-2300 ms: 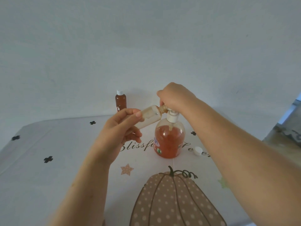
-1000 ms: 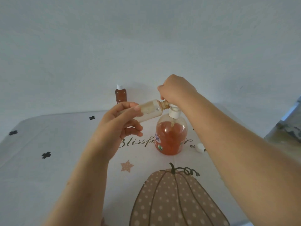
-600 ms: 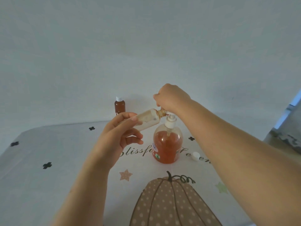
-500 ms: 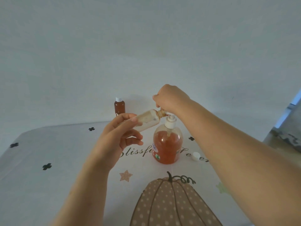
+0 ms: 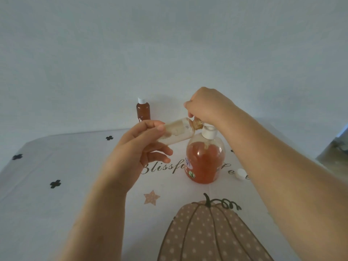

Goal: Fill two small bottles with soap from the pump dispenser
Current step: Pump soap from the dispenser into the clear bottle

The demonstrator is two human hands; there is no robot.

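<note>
A: Which way does the small bottle [image 5: 177, 133] point?

B: Its long axis lies almost level across the middle of the frame and rises a little to the right. The neck points right and the base sits lower left. The mouth meets the spout of the pump dispenser [image 5: 205, 161], tucked under the right hand [image 5: 207, 108].

A: How does it look?

B: It is clear plastic and uncapped, with pale, cloudy soap smeared on the walls and orange-brown residue round the neck. I cannot tell how full it is.

A: And the fingers?

B: The left hand [image 5: 131, 155] grasps the base end. One of its fingers [image 5: 148, 127] lies along the upper side and the lower ones curl beneath. The neck half sticks out to the right, clear of that hand. The right hand's fingers are clenched down over the pump head, and only the white collar [image 5: 209, 132] shows below them.

A: What else is on the bench [image 5: 56, 213]?

B: The dispenser stands upright right of centre, holding orange soap. A second bottle [image 5: 143, 110] stands upright at the far edge, above the left hand, filled brown with a white top. A loose white cap [image 5: 241, 174] lies just right of the dispenser. A spotted pumpkin print [image 5: 207, 232] fills the lower middle of the frame.
</note>
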